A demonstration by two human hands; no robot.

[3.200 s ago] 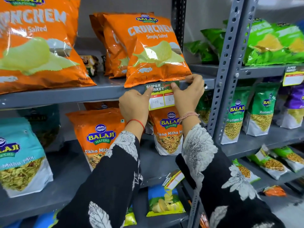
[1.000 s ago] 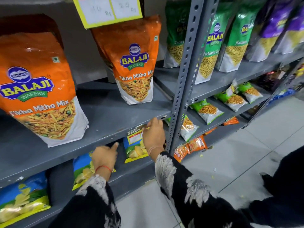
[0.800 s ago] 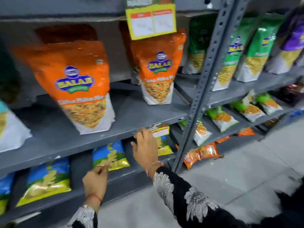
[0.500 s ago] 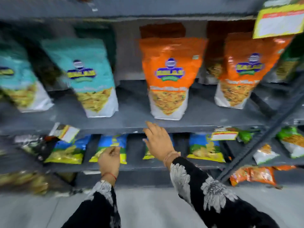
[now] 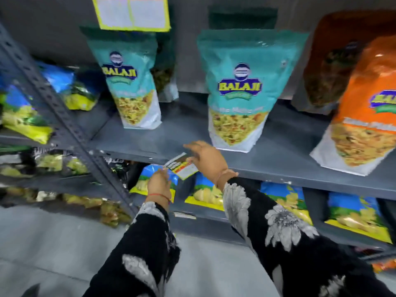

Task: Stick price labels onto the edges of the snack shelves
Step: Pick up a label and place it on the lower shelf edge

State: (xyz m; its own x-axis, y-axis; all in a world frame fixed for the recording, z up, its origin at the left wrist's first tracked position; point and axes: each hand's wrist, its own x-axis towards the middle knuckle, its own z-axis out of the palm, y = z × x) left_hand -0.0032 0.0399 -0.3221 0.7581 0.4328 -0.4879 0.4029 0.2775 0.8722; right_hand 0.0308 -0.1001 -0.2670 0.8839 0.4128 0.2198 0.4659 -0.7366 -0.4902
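Note:
A small price label (image 5: pixel 181 167) with a dark header and a white lower part hangs tilted at the front edge of the grey middle shelf (image 5: pixel 300 179). My right hand (image 5: pixel 205 160) reaches in from the right, and its fingers rest on the label's upper right side. Below it, my left hand (image 5: pixel 159 183) pinches the label's lower left corner with its fingertips. A larger yellow-bordered price label (image 5: pixel 132 12) hangs from the shelf edge above.
Two teal Balaji packs (image 5: pixel 240 88) and an orange one (image 5: pixel 368 116) stand on the middle shelf. Blue chip bags (image 5: pixel 285 196) lie on the shelf below. A slotted grey upright (image 5: pixel 64 116) runs diagonally at the left, with more snack bags beyond it. Grey floor (image 5: pixel 42 243) lies below.
My view has swung left along the shelf, from the orange packs to the teal ones. Both hands have moved left to the tilted label on the shelf edge and now touch it.

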